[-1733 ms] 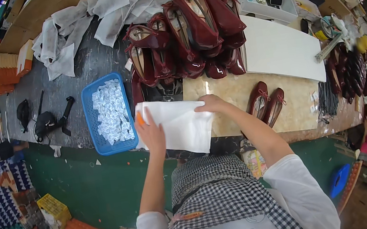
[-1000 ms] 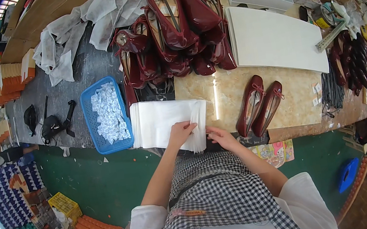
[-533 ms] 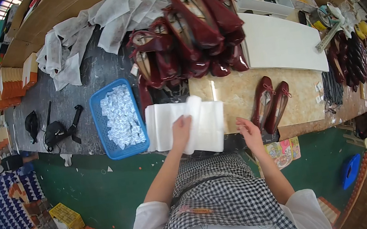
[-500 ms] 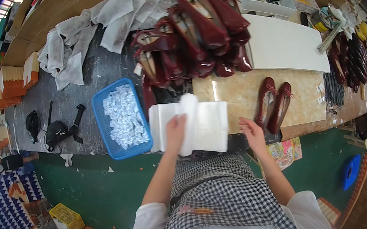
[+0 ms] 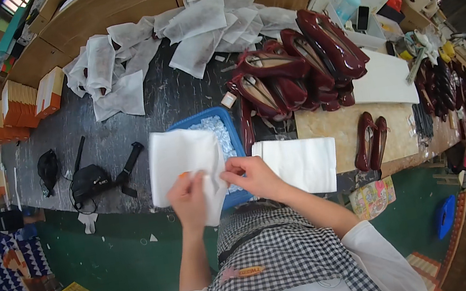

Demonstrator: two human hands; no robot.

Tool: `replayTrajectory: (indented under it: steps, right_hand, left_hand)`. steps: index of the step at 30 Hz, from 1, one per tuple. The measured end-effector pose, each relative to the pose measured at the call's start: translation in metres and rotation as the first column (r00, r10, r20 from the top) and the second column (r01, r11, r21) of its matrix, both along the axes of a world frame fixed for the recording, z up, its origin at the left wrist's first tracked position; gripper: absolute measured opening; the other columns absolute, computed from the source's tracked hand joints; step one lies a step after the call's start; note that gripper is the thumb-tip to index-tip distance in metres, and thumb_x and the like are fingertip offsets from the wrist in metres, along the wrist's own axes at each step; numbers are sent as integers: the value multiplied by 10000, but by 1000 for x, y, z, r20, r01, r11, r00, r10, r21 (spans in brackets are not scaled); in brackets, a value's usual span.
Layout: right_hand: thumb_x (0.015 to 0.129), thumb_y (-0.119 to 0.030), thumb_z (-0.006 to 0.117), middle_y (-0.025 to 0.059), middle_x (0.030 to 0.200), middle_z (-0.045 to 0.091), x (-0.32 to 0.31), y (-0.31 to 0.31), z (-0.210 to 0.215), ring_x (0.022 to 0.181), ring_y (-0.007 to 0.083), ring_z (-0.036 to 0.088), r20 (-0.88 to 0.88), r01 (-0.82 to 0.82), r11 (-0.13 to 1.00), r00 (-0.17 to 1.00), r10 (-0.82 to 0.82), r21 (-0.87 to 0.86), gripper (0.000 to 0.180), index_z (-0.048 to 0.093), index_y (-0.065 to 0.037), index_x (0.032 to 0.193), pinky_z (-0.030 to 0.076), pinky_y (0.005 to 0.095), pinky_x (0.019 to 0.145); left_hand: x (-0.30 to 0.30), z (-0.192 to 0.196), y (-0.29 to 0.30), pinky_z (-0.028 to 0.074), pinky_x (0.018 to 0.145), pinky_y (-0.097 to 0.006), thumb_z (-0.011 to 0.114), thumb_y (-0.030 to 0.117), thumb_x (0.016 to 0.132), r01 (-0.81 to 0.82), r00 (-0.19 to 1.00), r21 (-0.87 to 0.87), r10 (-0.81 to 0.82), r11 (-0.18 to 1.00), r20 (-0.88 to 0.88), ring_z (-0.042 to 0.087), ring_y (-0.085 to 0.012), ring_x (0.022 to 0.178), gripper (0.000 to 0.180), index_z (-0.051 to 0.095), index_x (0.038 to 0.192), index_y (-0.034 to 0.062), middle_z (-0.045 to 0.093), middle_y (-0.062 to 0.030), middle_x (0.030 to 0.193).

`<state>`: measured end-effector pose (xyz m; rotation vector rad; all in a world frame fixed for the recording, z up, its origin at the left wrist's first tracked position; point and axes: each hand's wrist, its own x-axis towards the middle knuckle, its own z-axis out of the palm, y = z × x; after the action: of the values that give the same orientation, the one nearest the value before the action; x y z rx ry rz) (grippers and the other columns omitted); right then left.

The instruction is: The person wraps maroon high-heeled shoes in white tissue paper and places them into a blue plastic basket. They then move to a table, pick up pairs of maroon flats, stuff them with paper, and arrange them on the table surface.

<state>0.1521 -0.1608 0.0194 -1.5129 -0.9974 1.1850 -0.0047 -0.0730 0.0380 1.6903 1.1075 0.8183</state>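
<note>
My left hand (image 5: 188, 195), somewhat blurred, grips a thin white bag (image 5: 171, 154) near its lower edge, over the blue basket. A small orange spot shows by its thumb. Pinched fingers of my right hand (image 5: 253, 176) meet the right edge of the same bag. To the right, a flat stack of white bags (image 5: 303, 165) lies at the table's front edge. Partly covered by the held bag, the blue basket (image 5: 235, 133) contains many small silvery packets (image 5: 218, 126). Farther right stands a pair of dark red flat shoes (image 5: 366, 147).
Dark red shoes (image 5: 306, 71) are heaped behind the stack. Filled whitish bags (image 5: 196, 18) lie along the back of the black table (image 5: 68, 131). A black pouch with a strap (image 5: 91, 182) rests on the left, near orange-and-tan boxes (image 5: 19, 105). A white board (image 5: 382, 75) lies back right.
My left hand has lifted a white bag off the stack and carried it left over the basket. My right hand has come left from near the shoe pair to the bag. The view has shifted left.
</note>
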Motion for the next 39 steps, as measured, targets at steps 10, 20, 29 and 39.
replayTrajectory:
  steps: [10,20,29,39]
  right_hand:
    - [668,-250,737,173,942,637,243,79,33,954,305,610,916,-31,916,-47,398,-399,643,541,-220,1279,484,424,814]
    - [698,-180,731,107,911,604,143,17,158,868,311,604,699,-578,680,244,672,-451,682,492,-184,1337,489,415,773]
    - [921,-174,581,83,1105,603,4,141,17,979,141,590,-315,-53,987,944,99,151,531,356,-16,1376,499,270,818]
    - [897,-141,598,66,765,661,-24,98,9,706,127,627,-82,-91,996,992,92,20,157,630,8,932,497,271,648]
  left_hand:
    - [5,-18,59,442,553,-353,671,71,810,195,975,269,-155,943,-161,592,-299,609,97,667,869,-6,607,-156,712]
    - [36,-31,60,478,573,-430,594,177,866,217,910,233,-110,948,-400,616,-348,658,143,676,864,60,622,-174,737]
    - [-25,37,37,391,494,-243,652,106,853,-147,987,-166,156,975,46,507,-58,557,175,658,772,-49,601,-16,616]
    - [-16,-3,57,284,468,-218,572,211,943,-207,931,-334,290,920,223,406,-8,555,319,637,732,-19,524,57,609]
